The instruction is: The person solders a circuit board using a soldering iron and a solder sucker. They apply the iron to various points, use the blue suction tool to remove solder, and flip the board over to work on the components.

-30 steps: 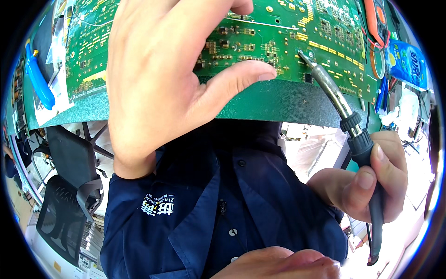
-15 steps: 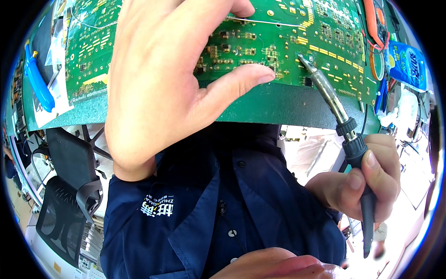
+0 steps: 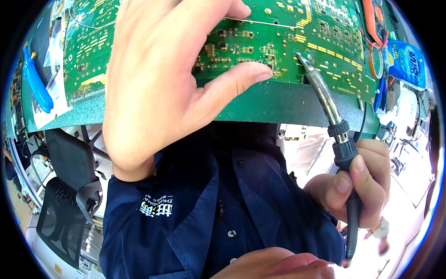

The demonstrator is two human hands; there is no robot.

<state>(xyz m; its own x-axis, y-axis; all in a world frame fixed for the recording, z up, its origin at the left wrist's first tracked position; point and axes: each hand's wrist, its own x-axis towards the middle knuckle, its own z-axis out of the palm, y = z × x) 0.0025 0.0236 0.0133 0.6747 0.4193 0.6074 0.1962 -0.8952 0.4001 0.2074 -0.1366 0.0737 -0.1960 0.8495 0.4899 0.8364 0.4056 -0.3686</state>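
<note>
A large green circuit board [image 3: 278, 39] with gold pads and small components lies on the green bench mat. Across its upper part my left hand [image 3: 153, 79] spreads, open, with its thumb stretched out over the components. One fingertip is by a thin pale wire [image 3: 265, 22]; whether it presses on the wire I cannot tell, and the other fingertips are hidden. My right hand [image 3: 360, 181] is closed around the dark handle of a soldering iron [image 3: 327, 95]. The iron's tip is at the lower right part of the board, below a row of gold pads; contact is unclear.
Blue-handled pliers [image 3: 38, 83] lie left of the board. To the right are an orange meter [image 3: 370, 21], a roll of tape [image 3: 375, 63] and a blue packet [image 3: 406, 65]. Below the green mat's edge [image 3: 251, 109], a black office chair [image 3: 69, 186] stands at left.
My right hand and the soldering iron's handle have shifted left, while the tip has moved only slightly. The board and my left hand have shifted slightly left in the picture.
</note>
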